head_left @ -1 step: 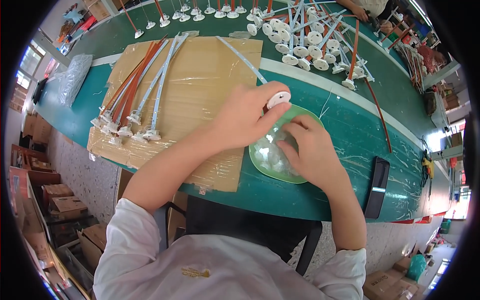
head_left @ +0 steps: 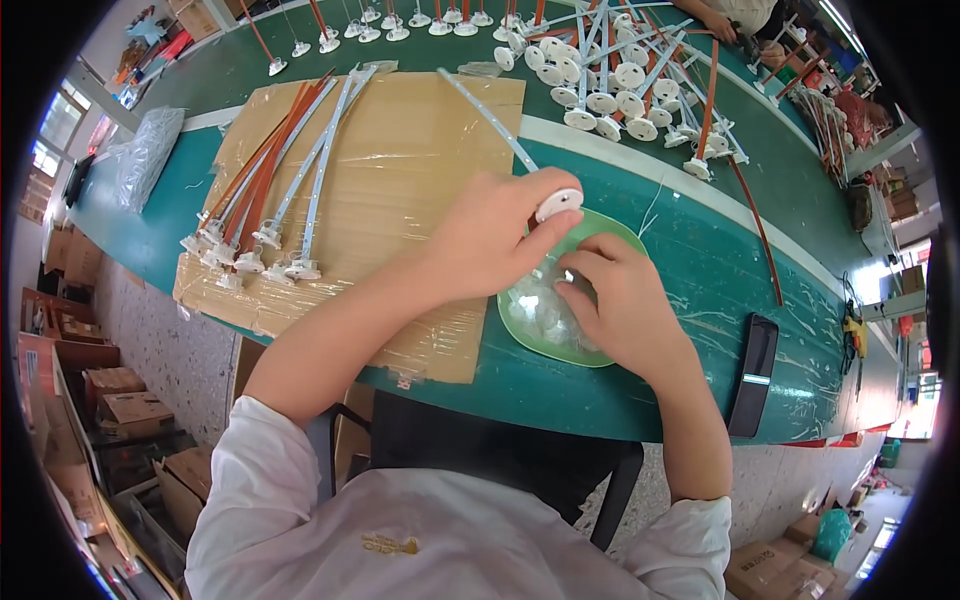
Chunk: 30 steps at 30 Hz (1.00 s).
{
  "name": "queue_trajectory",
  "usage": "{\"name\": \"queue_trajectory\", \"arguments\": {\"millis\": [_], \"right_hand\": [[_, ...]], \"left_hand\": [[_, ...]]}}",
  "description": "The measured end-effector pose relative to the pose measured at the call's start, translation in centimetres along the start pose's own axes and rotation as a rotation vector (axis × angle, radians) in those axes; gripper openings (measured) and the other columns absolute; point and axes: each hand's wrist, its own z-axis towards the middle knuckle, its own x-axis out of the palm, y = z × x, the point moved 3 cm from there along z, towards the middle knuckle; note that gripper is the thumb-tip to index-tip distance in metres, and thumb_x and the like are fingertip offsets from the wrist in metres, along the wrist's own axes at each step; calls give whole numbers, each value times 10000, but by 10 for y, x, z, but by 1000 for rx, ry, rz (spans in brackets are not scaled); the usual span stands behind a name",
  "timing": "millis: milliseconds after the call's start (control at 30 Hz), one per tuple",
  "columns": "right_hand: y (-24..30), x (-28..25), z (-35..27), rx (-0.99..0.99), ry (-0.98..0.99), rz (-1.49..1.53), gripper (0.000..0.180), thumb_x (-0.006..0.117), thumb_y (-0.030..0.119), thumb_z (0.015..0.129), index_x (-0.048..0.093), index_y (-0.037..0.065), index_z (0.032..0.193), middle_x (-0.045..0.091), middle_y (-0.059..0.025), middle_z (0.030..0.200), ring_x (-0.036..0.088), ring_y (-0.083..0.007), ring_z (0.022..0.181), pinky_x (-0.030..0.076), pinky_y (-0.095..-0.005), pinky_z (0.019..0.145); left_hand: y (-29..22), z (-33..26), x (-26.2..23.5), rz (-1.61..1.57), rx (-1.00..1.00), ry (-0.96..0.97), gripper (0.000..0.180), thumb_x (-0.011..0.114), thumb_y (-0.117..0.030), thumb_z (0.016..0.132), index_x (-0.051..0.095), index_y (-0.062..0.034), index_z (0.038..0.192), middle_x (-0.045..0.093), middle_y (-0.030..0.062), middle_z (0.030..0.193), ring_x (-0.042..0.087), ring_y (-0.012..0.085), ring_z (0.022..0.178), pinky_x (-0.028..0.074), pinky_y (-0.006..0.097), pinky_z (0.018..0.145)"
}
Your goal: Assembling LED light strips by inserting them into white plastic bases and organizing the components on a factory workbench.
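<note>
My left hand [head_left: 505, 225] grips a round white plastic base [head_left: 559, 204] between thumb and fingers. From behind that hand a pale LED strip [head_left: 490, 118] slants away to the upper left over the cardboard. Just below and right of it stands a light green bowl [head_left: 520, 335] with several small clear plastic pieces [head_left: 537, 308] in it. Above the bowl is my right hand [head_left: 625, 300], its thumb and forefinger nearly closed around a glinting small clear piece [head_left: 569, 276]. The fingers partly cover that piece.
On the cardboard sheet [head_left: 400, 200] lies a bundle of strips with white bases [head_left: 250, 262]. More white-based strips [head_left: 630, 100] are heaped at the back right. A black phone [head_left: 753, 375] lies at right. Across the table are another person's hands [head_left: 720, 25].
My right thumb and forefinger have drawn slightly closer together over the bowl. The white base and its strip have tilted and shifted a little in my left hand.
</note>
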Motion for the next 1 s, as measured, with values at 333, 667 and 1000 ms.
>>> {"name": "queue_trajectory", "arguments": {"millis": [333,667,1000], "right_hand": [[-2,-8,-6,125,153,159,187,742,80,782,718,18,956,668,-124,874,655,-308,770,524,-366,696],[-8,-20,-4,84,98,351,149,753,30,782,742,33,930,690,-68,918,653,-174,774,494,-295,646],[-26,-21,-9,541,-99,1243,140,643,61,950,678,-8,1067,678,-62,900,570,-66,730,390,-182,566]], "left_hand": [[4,-2,1,-88,53,-1,177,683,-156,919,649,-42,1049,674,111,811,649,187,667,506,288,617],[1,-1,0,-97,42,27,190,683,-151,917,650,-44,1070,685,100,825,664,171,695,514,287,634],[-16,-4,0,-286,184,-22,448,667,-50,891,548,-51,1322,719,110,1041,686,181,973,522,299,850]]}}
